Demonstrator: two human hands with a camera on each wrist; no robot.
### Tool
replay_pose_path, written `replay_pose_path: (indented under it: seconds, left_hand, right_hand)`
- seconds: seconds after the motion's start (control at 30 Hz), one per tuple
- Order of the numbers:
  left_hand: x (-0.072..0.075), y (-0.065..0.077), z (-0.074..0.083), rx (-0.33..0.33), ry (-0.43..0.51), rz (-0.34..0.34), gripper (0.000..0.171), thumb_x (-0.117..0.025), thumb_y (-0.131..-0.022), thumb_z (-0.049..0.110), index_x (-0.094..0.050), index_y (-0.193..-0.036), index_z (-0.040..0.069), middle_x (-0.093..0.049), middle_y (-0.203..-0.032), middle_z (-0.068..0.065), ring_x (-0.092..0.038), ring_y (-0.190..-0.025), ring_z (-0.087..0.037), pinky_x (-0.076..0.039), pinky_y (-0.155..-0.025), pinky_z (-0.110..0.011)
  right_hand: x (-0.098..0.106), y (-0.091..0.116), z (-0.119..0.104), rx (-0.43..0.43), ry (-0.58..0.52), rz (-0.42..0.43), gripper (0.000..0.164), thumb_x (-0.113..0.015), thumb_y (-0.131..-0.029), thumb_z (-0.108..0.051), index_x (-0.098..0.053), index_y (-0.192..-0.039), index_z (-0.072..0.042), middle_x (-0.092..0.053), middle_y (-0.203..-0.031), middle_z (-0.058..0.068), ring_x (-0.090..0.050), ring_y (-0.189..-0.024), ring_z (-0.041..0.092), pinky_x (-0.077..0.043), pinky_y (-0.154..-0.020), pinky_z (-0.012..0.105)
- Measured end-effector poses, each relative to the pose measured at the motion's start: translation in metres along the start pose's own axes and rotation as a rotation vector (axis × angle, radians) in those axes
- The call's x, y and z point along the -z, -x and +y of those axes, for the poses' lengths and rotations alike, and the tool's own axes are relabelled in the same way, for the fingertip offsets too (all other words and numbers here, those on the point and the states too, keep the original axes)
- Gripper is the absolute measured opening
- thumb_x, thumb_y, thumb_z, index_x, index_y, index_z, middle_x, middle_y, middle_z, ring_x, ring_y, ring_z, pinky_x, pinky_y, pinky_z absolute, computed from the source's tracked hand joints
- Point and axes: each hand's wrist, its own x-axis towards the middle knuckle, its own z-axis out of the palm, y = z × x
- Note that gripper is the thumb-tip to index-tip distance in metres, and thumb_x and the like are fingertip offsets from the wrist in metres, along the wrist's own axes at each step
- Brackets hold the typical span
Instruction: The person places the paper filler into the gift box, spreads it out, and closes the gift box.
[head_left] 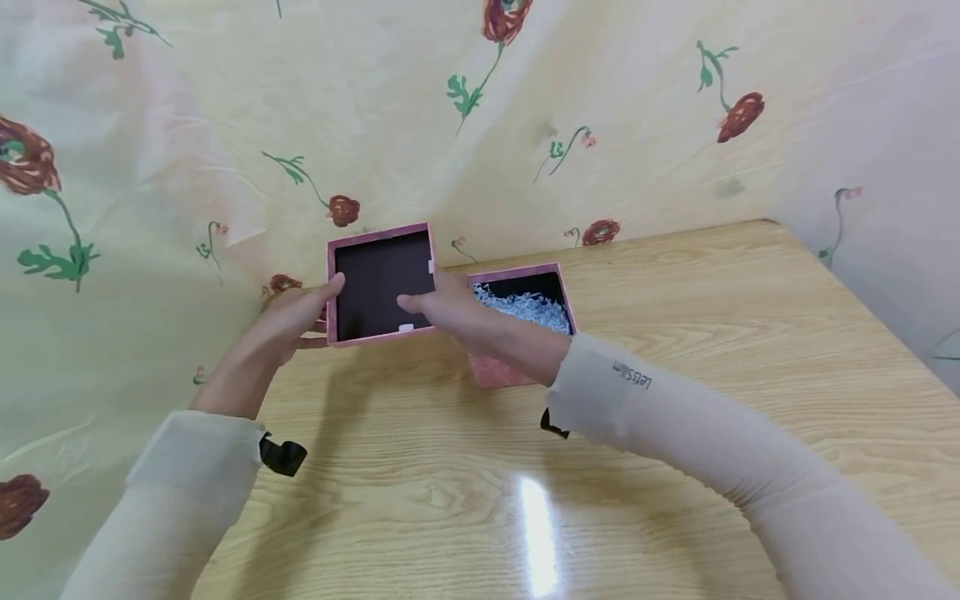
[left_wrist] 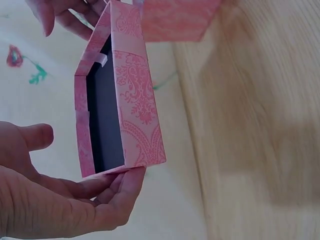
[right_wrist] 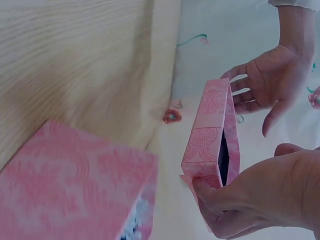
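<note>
A pink patterned box lid (head_left: 382,283) with a dark inside is held up over the table's back part, tilted so its inside faces the head camera. My right hand (head_left: 457,308) grips its right end, fingers outside and thumb over the inner side. At the opposite end my left hand (head_left: 288,321) supports the lid; in the left wrist view its fingers (left_wrist: 120,197) touch the outer edge and its thumb stands apart. Behind my right forearm stands the pink box (head_left: 498,372), lidless, with pale blue shredded paper (head_left: 528,308) inside. My forearm partly hides it.
The wood-grain table (head_left: 420,475) meets a flower-patterned cloth (head_left: 405,108) hung behind and to the left. White tabs show on the lid's inner walls. A black strap part (head_left: 283,456) sticks out at my left wrist.
</note>
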Motion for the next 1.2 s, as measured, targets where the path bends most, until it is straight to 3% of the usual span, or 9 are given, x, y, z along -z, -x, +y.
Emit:
replay_pose_path:
  seconds: [0.13,0.3,0.53,0.67,0.9,1.2]
  left_hand:
    - [-0.012,0.000,0.015,-0.010,0.010,-0.045,0.072,-0.038,-0.096,0.060,-0.046,-0.133,-0.001,-0.045,-0.120,-0.014,-0.045,-0.110,-0.029,-0.037,-0.106,-0.048]
    - [-0.037,-0.005,0.039,-0.060,0.067,-0.090,0.061,-0.040,-0.098,0.056,-0.048,-0.116,-0.002,-0.046,-0.099,-0.009,-0.048,-0.095,-0.024,-0.041,-0.103,-0.045]
    - [-0.067,-0.007,0.070,-0.112,0.091,-0.136,0.065,-0.043,-0.098,0.054,-0.037,-0.131,-0.002,-0.041,-0.109,-0.011,-0.044,-0.095,-0.024,-0.046,-0.098,-0.042]
    - [-0.082,-0.005,0.082,-0.133,0.102,-0.172,0.063,-0.044,-0.098,0.052,-0.042,-0.129,-0.004,-0.044,-0.113,-0.014,-0.046,-0.098,-0.025,-0.047,-0.097,-0.041]
    - [-0.094,-0.003,0.093,-0.155,0.111,-0.206,0.062,-0.044,-0.099,0.050,-0.041,-0.130,-0.004,-0.044,-0.116,-0.015,-0.048,-0.100,-0.027,-0.048,-0.097,-0.040]
    - [-0.098,-0.006,0.093,-0.163,0.158,-0.231,0.058,-0.045,-0.099,0.050,-0.040,-0.123,-0.004,-0.041,-0.103,-0.011,-0.047,-0.095,-0.026,-0.049,-0.094,-0.040]
  right_hand:
    - [0.024,0.009,0.000,-0.034,-0.017,-0.014,0.077,-0.059,-0.097,-0.027,-0.011,-0.155,-0.011,-0.014,-0.160,0.007,-0.016,-0.145,0.025,-0.019,-0.115,0.045]
    - [0.064,0.026,0.000,-0.065,0.006,-0.013,0.083,-0.057,-0.098,-0.031,-0.002,-0.154,-0.006,-0.003,-0.161,0.010,-0.009,-0.146,0.027,-0.019,-0.115,0.047]
    - [0.115,0.046,0.002,-0.026,0.023,0.018,0.072,-0.052,-0.100,-0.028,-0.011,-0.150,0.003,-0.011,-0.157,0.018,-0.017,-0.143,0.036,-0.015,-0.115,0.049]
    - [0.136,0.055,0.005,-0.030,0.005,0.023,0.064,-0.050,-0.101,-0.027,-0.017,-0.147,0.004,-0.019,-0.152,0.021,-0.023,-0.138,0.044,-0.014,-0.115,0.051]
    - [0.151,0.062,0.009,0.008,-0.071,0.055,0.049,-0.050,-0.101,-0.024,-0.028,-0.132,0.007,-0.034,-0.134,0.020,-0.034,-0.124,0.034,-0.022,-0.112,0.047]
    - [0.161,0.059,0.015,0.022,-0.116,0.087,0.028,-0.050,-0.101,-0.022,-0.037,-0.115,-0.002,-0.039,-0.121,0.016,-0.040,-0.109,0.029,-0.031,-0.104,0.045]
